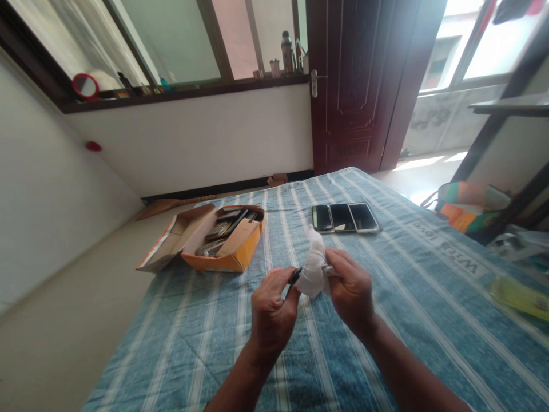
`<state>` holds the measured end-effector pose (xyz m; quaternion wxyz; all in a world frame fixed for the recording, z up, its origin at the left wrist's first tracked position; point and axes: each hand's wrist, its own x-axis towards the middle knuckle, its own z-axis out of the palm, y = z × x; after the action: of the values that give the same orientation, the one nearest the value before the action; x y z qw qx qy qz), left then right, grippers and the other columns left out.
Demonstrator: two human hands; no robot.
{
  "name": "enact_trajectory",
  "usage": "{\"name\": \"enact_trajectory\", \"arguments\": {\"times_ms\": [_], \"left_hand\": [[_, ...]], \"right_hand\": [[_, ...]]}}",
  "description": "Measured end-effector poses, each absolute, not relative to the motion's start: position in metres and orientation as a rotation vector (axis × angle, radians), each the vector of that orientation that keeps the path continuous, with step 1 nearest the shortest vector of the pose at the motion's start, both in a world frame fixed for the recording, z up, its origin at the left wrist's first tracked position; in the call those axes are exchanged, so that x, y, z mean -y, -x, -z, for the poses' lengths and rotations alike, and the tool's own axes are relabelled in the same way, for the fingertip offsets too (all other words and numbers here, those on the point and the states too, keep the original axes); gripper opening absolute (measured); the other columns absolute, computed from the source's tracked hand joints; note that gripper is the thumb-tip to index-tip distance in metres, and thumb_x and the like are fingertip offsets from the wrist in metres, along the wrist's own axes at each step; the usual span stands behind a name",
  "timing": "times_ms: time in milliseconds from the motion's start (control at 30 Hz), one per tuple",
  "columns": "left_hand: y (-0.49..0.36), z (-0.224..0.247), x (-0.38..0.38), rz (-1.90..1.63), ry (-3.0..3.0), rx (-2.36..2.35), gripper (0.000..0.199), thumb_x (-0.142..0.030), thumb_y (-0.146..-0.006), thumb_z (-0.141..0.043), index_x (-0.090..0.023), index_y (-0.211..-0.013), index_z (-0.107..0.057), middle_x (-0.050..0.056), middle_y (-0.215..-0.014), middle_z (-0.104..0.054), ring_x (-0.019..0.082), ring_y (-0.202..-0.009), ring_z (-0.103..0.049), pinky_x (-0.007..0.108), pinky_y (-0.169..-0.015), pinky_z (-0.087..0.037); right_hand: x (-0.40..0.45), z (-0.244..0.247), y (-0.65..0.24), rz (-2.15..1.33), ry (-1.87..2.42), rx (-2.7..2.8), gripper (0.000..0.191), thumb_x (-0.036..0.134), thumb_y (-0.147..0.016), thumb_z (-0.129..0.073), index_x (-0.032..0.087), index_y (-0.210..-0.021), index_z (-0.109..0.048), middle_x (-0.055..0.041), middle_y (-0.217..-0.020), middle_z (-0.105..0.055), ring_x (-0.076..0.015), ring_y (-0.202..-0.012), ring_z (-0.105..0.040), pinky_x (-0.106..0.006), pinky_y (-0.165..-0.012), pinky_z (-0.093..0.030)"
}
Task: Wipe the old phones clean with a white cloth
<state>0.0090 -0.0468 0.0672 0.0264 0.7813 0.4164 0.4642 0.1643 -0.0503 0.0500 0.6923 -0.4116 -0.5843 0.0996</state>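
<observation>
Head: dark object between left fingers

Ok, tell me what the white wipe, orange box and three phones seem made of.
White wipe: matte tissue or thin cloth, judging by its soft crumples. Orange box: probably cardboard, given its thin walls and dull tan inside. Three phones: glossy, likely glass fronts, since they catch reflections.

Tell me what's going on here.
A person's left hand grips a dark object, while the right hand holds a white cloth against it. The cloth hides much of the object, so I can't tell what it is. Past the hands, three phones lie side by side on the striped sheet. To the left sits an open box with various items inside.
</observation>
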Motion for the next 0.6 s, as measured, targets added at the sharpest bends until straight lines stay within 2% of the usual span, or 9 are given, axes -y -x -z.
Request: {"name": "enact_trajectory", "arguments": {"times_ms": [67,167,300,433,600], "left_hand": [[-0.007,-0.073,0.047,-1.388,-2.426,-1.29,0.011,-0.019,-0.085,-0.057,-0.017,-0.09,-0.067,0.003,-0.08,-0.072,0.017,-0.072,-0.068,0.029,-0.073,-0.053],[0.003,-0.087,0.05,-1.329,-2.543,-1.314,0.013,-0.021,-0.086,-0.055,-0.017,-0.086,-0.067,0.004,-0.077,-0.071,0.018,-0.072,-0.067,0.03,-0.073,-0.051],[0.027,-0.094,0.055,-1.22,-2.595,-1.386,0.018,-0.024,-0.087,-0.053,-0.018,-0.077,-0.067,0.003,-0.073,-0.071,0.019,-0.071,-0.066,0.03,-0.071,-0.051],[0.052,-0.081,0.061,-1.123,-2.414,-1.517,0.016,-0.03,-0.083,-0.059,-0.018,-0.084,-0.069,0.003,-0.079,-0.072,0.018,-0.071,-0.067,0.028,-0.068,-0.051],[0.07,-0.07,0.069,-0.989,-2.221,-1.585,0.015,-0.03,-0.081,-0.059,-0.018,-0.083,-0.069,0.0,-0.074,-0.07,0.016,-0.067,-0.066,0.025,-0.064,-0.051]], "right_hand": [[0.051,-0.048,-0.161,-0.173,0.898,1.352,0.035,0.005,-0.085,-0.046,0.019,-0.107,-0.068,-0.0078,-0.1,-0.068,-0.0184,-0.093,-0.065,-0.031,-0.083,-0.053],[0.054,-0.044,-0.149,-0.153,0.841,1.462,0.037,0.004,-0.087,-0.044,0.019,-0.112,-0.066,-0.009,-0.102,-0.068,-0.0182,-0.096,-0.065,-0.031,-0.084,-0.055],[0.056,-0.034,-0.133,-0.031,0.789,1.647,0.037,0.005,-0.09,-0.043,0.017,-0.121,-0.06,-0.0129,-0.105,-0.067,-0.0216,-0.102,-0.063,-0.038,-0.087,-0.054],[0.052,-0.023,-0.133,0.09,0.861,1.779,0.031,0.007,-0.092,-0.04,0.01,-0.112,-0.064,-0.0139,-0.096,-0.068,-0.0223,-0.093,-0.062,-0.04,-0.086,-0.052],[0.046,-0.013,-0.143,0.134,1.02,1.829,0.03,0.01,-0.093,-0.038,0.013,-0.101,-0.067,-0.0113,-0.09,-0.068,-0.0201,-0.085,-0.06,-0.035,-0.082,-0.049]]}}
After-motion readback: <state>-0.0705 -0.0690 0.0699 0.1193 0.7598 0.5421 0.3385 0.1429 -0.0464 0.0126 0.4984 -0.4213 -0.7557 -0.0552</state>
